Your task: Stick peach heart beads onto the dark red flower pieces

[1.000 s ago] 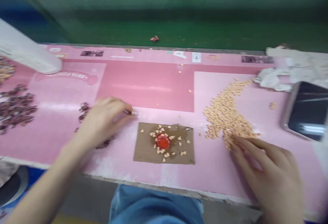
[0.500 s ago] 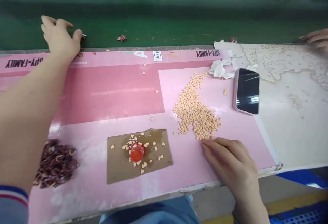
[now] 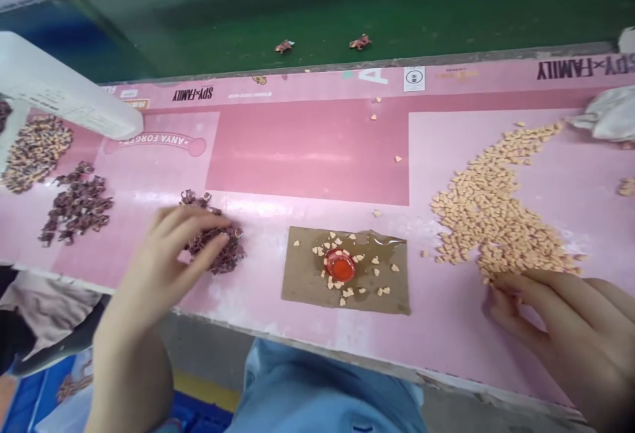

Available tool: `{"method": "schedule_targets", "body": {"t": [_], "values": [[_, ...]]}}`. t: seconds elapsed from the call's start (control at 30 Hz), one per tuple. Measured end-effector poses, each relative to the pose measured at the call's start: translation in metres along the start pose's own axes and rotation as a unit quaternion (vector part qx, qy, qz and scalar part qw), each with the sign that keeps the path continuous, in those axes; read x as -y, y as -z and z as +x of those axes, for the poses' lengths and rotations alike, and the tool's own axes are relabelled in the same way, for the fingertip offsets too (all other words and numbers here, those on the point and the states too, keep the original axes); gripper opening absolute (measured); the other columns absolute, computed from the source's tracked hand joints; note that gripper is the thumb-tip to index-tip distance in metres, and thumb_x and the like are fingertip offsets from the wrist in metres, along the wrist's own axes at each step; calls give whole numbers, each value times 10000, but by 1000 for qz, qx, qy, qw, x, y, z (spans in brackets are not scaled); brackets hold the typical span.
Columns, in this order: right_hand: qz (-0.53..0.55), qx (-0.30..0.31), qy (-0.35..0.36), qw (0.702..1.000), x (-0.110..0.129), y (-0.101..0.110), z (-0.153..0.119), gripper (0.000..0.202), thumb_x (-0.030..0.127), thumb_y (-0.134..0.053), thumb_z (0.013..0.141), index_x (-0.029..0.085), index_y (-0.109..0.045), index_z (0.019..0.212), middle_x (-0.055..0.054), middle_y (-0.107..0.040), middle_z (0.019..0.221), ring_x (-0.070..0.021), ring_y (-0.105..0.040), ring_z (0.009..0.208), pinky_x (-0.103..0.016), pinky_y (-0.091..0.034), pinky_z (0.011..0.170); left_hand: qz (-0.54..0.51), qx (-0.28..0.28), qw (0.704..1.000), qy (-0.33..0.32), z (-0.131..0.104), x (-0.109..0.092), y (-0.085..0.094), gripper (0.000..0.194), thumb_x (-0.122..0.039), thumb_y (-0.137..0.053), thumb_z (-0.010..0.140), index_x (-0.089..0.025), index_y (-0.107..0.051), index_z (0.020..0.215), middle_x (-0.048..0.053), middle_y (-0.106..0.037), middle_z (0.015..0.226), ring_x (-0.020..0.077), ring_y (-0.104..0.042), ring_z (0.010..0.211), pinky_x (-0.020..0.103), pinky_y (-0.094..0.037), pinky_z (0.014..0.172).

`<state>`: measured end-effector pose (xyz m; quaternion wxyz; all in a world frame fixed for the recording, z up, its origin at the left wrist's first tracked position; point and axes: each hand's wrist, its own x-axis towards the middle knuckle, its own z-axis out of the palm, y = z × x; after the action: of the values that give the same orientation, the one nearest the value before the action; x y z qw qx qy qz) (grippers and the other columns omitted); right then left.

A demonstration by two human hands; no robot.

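My left hand [image 3: 173, 261] reaches over a pile of small dark reddish-brown pieces [image 3: 231, 258], thumb and forefinger slightly apart at its right side. Its fingers cover part of the pile. At the near edge of a spread of small tan pieces [image 3: 496, 215], my right hand [image 3: 560, 320] has thumb and forefinger pinched together. Whatever lies between those fingertips is hidden. Between the hands is a brown card [image 3: 302, 274] with a wet, shiny patch. A small round red dish [image 3: 341, 266] sits on it, with several tan pieces scattered around.
Two dark reddish pieces [image 3: 360, 42] lie on the green belt [image 3: 446, 16] beyond the pink table cover [image 3: 307, 149]. To the left are a white bottle [image 3: 74, 92] lying tilted, another dark pile [image 3: 77, 205] and a mixed yellow-and-dark heap [image 3: 37, 152]. Crumpled white tissue [image 3: 610, 116] lies at right.
My left hand has come back from the green belt to the dark pile, and a second dark piece now shows on the belt. The view has swung left. My right hand stays by the tan pieces.
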<state>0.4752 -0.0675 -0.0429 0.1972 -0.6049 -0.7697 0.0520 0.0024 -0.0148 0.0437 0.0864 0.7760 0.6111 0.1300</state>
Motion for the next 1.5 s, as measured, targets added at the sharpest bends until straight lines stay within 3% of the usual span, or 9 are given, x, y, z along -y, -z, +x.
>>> {"method": "schedule_targets", "body": {"t": [0.1,0.2,0.4,0.57,0.73,0.9,1.07,1.27,1.5], "values": [[-39,56,96,993,-7,2,1,185,400,-567,1055,286,-713,1050,-117,-765,1044,-284,-703,929,-478,-550,856,37,-42,998,7,-39,-7,-18,167,-318,-623,1036,-380,-717,1159,53,-748,1111,346,-676,1073,537,-546,948],[-31,21,75,997,1,4,7,164,417,-630,1052,267,-689,1019,-101,-760,998,-281,-698,895,-473,-556,842,95,-69,993,-16,-53,-9,-32,171,-258,-640,1039,-294,-699,1195,115,-725,1199,365,-665,1113,552,-528,991],[104,-70,96,987,56,3,30,57,294,-736,1008,243,-715,994,-53,-724,917,-200,-692,814,-361,-534,733,76,-36,995,-59,-37,-17,-37,63,-254,-604,1061,-266,-636,1114,95,-743,1165,330,-660,1126,507,-516,998],[189,-10,96,977,102,6,50,108,204,-616,1018,274,-669,954,-7,-689,819,-157,-657,660,-293,-519,558,50,-23,996,-67,-33,-21,-40,99,-212,-591,1048,-293,-635,1014,30,-804,1066,314,-691,997,502,-505,927],[275,-5,55,960,116,-3,53,146,131,-613,972,256,-656,911,-5,-671,802,-147,-656,686,-255,-535,585,38,-44,997,-58,-33,-17,-46,196,-252,-593,1056,-292,-684,1225,74,-800,1036,340,-670,1016,483,-510,925],[338,-7,24,941,116,-8,50,130,140,-637,970,245,-666,900,1,-645,804,-129,-639,697,-212,-522,578,75,-55,992,-88,-30,-18,-47,131,-210,-649,1043,-276,-671,1155,85,-810,1142,356,-702,1088,521,-520,971],[388,-12,15,921,129,-8,54,137,153,-645,975,242,-653,872,8,-630,775,-122,-610,648,-204,-495,532,-93,-38,992,-72,-31,-42,-43,147,-202,-583,1069,-307,-608,1169,38,-804,980,248,-761,903,401,-627,794],[425,21,54,904,154,-11,57,114,164,-656,984,239,-655,899,1,-655,814,-131,-643,691,-224,-545,600,-362,1,926,-104,-30,-104,-60,179,-136,-578,1035,-297,-652,1058,19,-719,826,161,-725,705,247,-605,579],[321,1,124,939,159,-5,59,131,127,-625,993,228,-646,914,9,-679,802,-109,-654,673,-199,-568,603,-356,-37,925,-126,-30,-111,-68,123,-188,-568,1085,-205,-625,977,10,-685,828,119,-666,724,185,-564,643]]}}
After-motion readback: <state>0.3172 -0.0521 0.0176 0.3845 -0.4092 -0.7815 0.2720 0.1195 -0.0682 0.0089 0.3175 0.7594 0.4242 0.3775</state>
